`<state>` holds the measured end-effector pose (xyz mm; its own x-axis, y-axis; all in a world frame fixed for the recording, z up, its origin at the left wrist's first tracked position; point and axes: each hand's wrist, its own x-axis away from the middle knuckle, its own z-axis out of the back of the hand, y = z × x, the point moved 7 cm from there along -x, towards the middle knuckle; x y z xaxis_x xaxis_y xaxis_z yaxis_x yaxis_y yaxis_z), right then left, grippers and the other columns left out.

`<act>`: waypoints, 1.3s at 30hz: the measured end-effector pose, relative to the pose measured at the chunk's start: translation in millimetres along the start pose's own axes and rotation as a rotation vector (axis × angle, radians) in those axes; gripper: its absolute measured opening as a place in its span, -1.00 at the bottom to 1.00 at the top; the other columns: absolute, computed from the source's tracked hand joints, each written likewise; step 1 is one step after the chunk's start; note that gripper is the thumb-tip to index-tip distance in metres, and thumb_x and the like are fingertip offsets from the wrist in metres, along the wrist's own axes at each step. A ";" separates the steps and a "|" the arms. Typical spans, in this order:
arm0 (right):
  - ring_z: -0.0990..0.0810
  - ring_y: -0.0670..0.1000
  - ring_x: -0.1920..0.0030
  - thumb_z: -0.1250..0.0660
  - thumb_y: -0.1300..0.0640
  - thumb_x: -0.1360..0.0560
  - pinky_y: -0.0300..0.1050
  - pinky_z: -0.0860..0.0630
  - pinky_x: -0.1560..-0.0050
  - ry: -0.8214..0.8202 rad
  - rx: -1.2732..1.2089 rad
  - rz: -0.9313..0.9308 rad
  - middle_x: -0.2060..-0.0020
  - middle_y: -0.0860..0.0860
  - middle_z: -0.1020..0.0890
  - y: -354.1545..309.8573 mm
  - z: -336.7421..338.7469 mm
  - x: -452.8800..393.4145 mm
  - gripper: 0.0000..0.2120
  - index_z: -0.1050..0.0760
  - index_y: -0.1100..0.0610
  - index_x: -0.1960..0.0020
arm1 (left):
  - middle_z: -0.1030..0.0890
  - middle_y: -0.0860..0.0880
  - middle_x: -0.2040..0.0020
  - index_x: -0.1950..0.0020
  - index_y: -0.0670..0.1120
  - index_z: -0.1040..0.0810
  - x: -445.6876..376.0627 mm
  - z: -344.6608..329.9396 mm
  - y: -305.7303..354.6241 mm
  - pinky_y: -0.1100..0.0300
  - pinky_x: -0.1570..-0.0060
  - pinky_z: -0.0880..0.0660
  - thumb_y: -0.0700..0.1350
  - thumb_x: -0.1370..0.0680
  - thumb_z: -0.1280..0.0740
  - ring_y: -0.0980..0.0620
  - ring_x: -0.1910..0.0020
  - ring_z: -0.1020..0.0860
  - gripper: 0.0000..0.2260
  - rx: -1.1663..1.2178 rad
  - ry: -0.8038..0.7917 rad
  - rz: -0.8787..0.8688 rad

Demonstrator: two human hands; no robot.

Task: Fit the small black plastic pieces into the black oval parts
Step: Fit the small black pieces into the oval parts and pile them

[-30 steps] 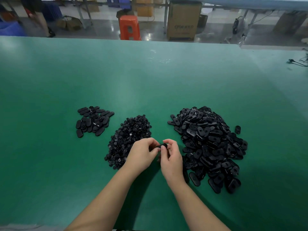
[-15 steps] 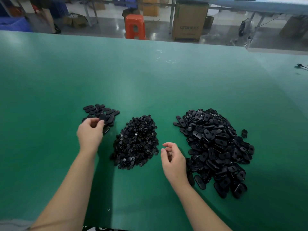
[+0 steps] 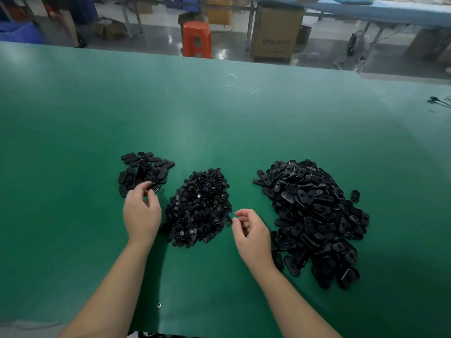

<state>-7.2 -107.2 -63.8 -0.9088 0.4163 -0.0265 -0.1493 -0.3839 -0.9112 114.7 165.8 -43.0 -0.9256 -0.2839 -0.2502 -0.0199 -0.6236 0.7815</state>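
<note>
Nearest to you, a tiny pale speck [image 3: 158,305] is lying on the green counter [image 3: 73,240] between your forearms. Your right hand [image 3: 252,234] is hovering just above the counter between the two bigger heaps, its fingers [image 3: 240,213] loosely curled and holding nothing. Your left hand [image 3: 141,213] is reaching forward at the near edge of the small group of fitted ovals [image 3: 145,170]; its fingers [image 3: 144,186] are relaxed and slightly parted, and they seem to be holding nothing, though the blur there is making that hard to confirm. Between your hands, the heap of small black plastic pieces [image 3: 200,207] is sitting in the middle of the counter, just beside your left hand. To the right, the large pile of black oval parts [image 3: 314,215] is spreading from near your right wrist toward the far side, with one stray oval [image 3: 355,195] lying just off its right edge. Beyond the counter's far edge, an orange stool [image 3: 197,39] and a cardboard box [image 3: 275,32] are standing on the floor.
</note>
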 end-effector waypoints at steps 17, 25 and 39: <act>-0.54 -0.22 0.22 -0.37 0.13 -0.59 -0.35 -0.48 0.18 0.004 0.366 0.063 0.11 -0.14 -0.60 -28.7 81.6 -35.5 -0.92 -0.58 -0.04 -0.03 | -0.62 -0.03 -0.06 -0.26 -0.07 -0.60 22.2 -20.3 1.9 0.04 0.15 -0.51 -0.10 -0.67 -0.21 -0.03 0.13 -0.56 -0.76 -0.228 -0.138 -0.089; -0.57 0.13 -0.15 -0.20 -0.11 -0.67 -0.03 -0.51 -0.03 -0.063 0.982 -0.096 -0.26 0.09 -0.48 4.0 147.6 -76.8 -0.60 -0.51 0.13 -0.35 | -0.63 -0.04 -0.08 -0.23 -0.07 -0.61 23.3 -20.7 1.4 0.07 0.16 -0.47 -0.11 -0.66 -0.22 -0.06 0.07 -0.58 -0.78 -0.250 -0.137 -0.103; -0.61 0.17 -0.04 -0.28 0.06 -0.63 -0.06 -0.41 0.12 -0.032 1.080 -0.194 -0.20 0.11 -0.49 3.7 149.6 -98.6 -0.76 -0.50 0.13 -0.25 | -0.62 -0.02 -0.06 -0.20 -0.05 -0.62 25.1 -24.3 3.2 0.06 0.19 -0.52 -0.11 -0.64 -0.24 -0.06 0.10 -0.59 -0.80 -0.281 -0.146 -0.131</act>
<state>23.6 -272.9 -3.0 -0.8404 0.5322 0.1029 -0.5392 -0.8402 -0.0580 100.6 139.0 -60.7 -0.9668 -0.0937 -0.2376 -0.0560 -0.8297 0.5553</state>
